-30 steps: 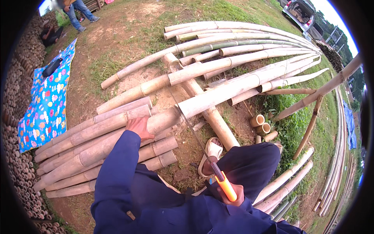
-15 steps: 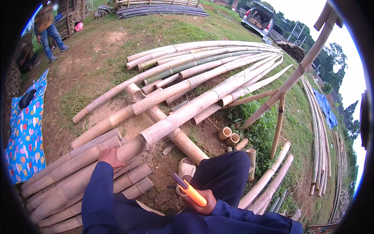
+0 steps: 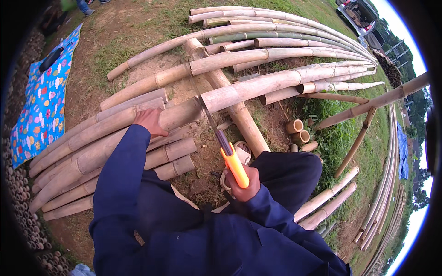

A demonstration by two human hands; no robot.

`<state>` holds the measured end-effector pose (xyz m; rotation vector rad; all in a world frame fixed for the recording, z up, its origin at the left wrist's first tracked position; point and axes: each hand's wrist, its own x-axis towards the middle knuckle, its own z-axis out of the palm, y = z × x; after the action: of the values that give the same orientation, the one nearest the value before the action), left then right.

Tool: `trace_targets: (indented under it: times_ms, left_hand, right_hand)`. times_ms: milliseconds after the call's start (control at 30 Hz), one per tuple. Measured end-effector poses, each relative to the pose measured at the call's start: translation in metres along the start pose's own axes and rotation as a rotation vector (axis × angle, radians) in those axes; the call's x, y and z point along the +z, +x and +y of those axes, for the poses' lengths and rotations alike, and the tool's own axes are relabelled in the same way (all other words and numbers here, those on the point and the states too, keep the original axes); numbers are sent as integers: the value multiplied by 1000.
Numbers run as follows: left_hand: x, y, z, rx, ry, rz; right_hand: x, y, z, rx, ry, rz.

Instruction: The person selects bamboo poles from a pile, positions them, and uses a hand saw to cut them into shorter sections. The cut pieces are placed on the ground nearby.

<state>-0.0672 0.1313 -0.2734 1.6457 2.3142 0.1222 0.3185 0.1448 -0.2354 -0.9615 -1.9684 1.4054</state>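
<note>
My left hand point(image 3: 151, 122) grips a thick tan bamboo pole point(image 3: 182, 113) from above, thumb toward me and fingers over the far side. In my right hand point(image 3: 244, 178) is a hand saw point(image 3: 236, 166) with an orange handle, my fingers closed round it. Its thin blade point(image 3: 208, 113) slants away from me across the pole, just right of my left hand. Whether the teeth have entered the bamboo, I cannot tell. A thicker bamboo log point(image 3: 247, 125) lies crosswise underneath and bears the pole. Several cut lengths point(image 3: 172, 154) are stacked under and beside my left arm.
More long bamboo poles point(image 3: 276, 34) fan out toward the far right. Short hollow pieces point(image 3: 301, 137) stand beside my right knee, near a slanted bamboo support point(image 3: 357, 140). A blue patterned mat point(image 3: 48, 101) lies at the left. Cut bamboo ends point(image 3: 27, 207) are piled at lower left.
My right hand has raised the saw from near my lap, and its blade now lies across the pole. My left hand keeps its place on the bamboo. The view has tilted down and left.
</note>
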Motion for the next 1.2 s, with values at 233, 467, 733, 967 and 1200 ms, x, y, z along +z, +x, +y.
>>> trace_targets:
  times_ms: [233,467,733,967,1200]
  left_hand:
    - [-12,-15,-3,-55,37,-89]
    - [-7,-2,6,-9,33,-34]
    - [-3,-14,0,-41,70,-12]
    - [0,-14,2,10,73,32]
    - [7,-11,-7,-7,32,35]
  right_hand:
    - [-34,-82,-6,-215,-116,-4]
    - [7,45,-5,-39,68,28]
    - [-27,-64,-15,-137,-95,103]
    - [-5,6,4,-32,-38,4]
    - [-27,-34,-14,2,-36,25]
